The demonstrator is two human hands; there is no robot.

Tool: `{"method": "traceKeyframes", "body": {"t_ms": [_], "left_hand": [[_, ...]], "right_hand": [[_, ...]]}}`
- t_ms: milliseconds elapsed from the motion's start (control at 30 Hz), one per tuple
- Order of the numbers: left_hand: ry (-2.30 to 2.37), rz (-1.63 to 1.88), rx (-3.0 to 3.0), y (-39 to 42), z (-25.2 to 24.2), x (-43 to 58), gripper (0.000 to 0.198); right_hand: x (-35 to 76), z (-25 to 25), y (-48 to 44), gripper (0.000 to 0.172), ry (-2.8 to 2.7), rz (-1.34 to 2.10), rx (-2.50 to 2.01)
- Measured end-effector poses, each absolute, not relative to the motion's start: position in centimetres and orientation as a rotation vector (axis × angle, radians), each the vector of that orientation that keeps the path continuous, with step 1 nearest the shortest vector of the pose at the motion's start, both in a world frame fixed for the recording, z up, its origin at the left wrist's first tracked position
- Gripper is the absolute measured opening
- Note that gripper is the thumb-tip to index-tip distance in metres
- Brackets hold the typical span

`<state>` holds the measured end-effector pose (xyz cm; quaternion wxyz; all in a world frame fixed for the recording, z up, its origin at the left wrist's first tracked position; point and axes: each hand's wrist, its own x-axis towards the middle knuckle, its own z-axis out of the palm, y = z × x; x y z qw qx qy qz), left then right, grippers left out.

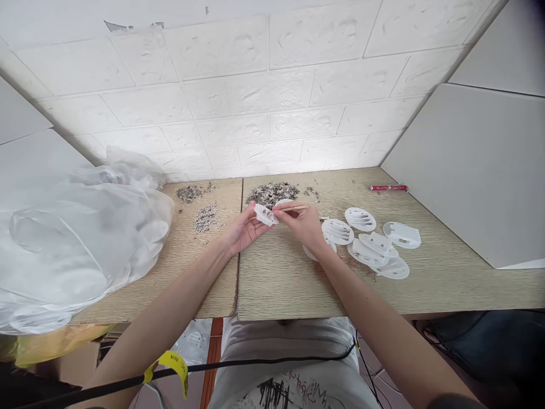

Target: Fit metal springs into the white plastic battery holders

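My left hand (243,228) is closed around a small white plastic part (264,215), held just above the wooden table (276,278). My right hand (303,222) pinches a thin wooden stick (293,208) whose tip meets that part. Both hands are at the middle of the table, close together. Just behind them lies a heap of grey shavings (272,193). To the right of my right hand rests a group of several white round plastic covers (366,241).
A large clear plastic bag (72,233) with white parts fills the left side of the table. Smaller grey shaving piles (206,217) lie left of centre. A red pen-like object (388,187) is by the back wall. A grey panel (472,170) stands on the right.
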<state>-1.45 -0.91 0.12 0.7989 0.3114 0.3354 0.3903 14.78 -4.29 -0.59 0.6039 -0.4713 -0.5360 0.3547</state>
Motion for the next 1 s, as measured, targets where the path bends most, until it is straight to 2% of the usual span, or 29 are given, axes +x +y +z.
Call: {"method": "traceKeyframes", "body": {"t_ms": [267,533,700,867,1000], "left_hand": [[0.698,0.856,0.732,-0.6,-0.5,-1.2,0.024],[0.693,0.786,0.640,-0.8,0.6,-1.3,0.036],[0.695,0.769,0.630,-0.8,0.5,-1.4,0.039],[0.685,0.762,0.621,-0.7,0.5,-1.5,0.040],[0.680,0.750,0.623,-0.8,0.6,-1.5,0.040]], "right_hand": [[14.7,-0.4,-4.3,0.010,-1.349,0.748,-1.171],[14.9,0.2,-4.2,0.017,-1.234,0.953,-1.042],[15.1,0.4,-4.2,0.017,-1.183,0.958,-1.055],[15.0,0.6,-4.5,0.028,-1.180,1.014,-1.041],[15.0,0.8,-4.5,0.025,-1.111,1.032,-1.038]]}}
